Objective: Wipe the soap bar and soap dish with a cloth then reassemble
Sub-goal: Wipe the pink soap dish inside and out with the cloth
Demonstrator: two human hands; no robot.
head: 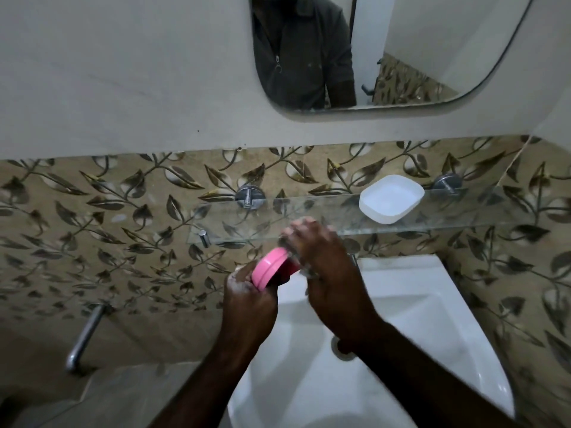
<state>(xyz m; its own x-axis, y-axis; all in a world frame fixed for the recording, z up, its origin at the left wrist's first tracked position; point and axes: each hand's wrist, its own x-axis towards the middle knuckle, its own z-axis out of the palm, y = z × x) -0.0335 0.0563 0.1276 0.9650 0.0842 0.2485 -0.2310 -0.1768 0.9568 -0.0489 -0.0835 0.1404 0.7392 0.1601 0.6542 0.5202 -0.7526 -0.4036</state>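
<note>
Here, left hand [247, 293] gripping soap bar [268, 267], beneath shelf [438, 227] edge

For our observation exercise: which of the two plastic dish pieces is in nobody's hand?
The white piece: it sits on the glass shelf, while the left hand grips the pink piece.

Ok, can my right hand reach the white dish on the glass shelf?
Probably yes: the white dish sits on the glass shelf just beyond the right hand, nothing between them, though that hand is at the pink piece.
</note>
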